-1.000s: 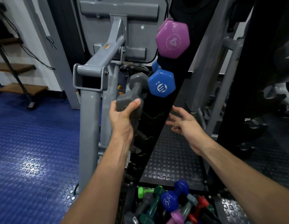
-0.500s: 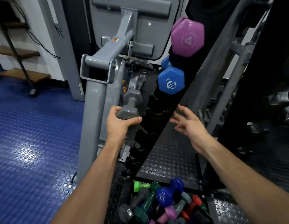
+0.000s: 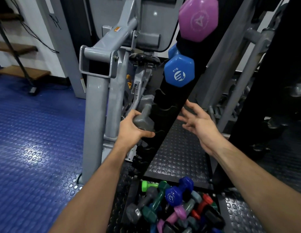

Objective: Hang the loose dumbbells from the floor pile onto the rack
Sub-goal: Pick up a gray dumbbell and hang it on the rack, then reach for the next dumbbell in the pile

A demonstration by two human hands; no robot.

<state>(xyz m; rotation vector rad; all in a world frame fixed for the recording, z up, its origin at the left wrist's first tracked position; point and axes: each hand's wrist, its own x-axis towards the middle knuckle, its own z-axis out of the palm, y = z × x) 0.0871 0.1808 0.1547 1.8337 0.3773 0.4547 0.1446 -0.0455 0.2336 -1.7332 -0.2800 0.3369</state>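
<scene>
My left hand [image 3: 132,130] grips the near head of a grey dumbbell [image 3: 144,113], held against the left side of the black slanted rack [image 3: 176,105] beside its empty cradles. A purple dumbbell [image 3: 198,19] and a blue 5 lb dumbbell [image 3: 179,71] hang higher on the rack. My right hand [image 3: 198,122] hovers with spread fingers at the rack's right edge, holding nothing. The floor pile [image 3: 171,204] of coloured dumbbells lies at the rack's foot, with a blue 3 lb one on top.
A grey machine frame [image 3: 95,101] stands close on the left of the rack. Blue studded flooring [image 3: 32,148] spreads to the left, black studded mat [image 3: 178,158] lies behind the rack. Dark equipment [image 3: 270,106] crowds the right side.
My left hand has lowered the grey dumbbell down along the rack, from beside the blue dumbbell to the empty cradles below. My right hand stayed open near the rack's right edge.
</scene>
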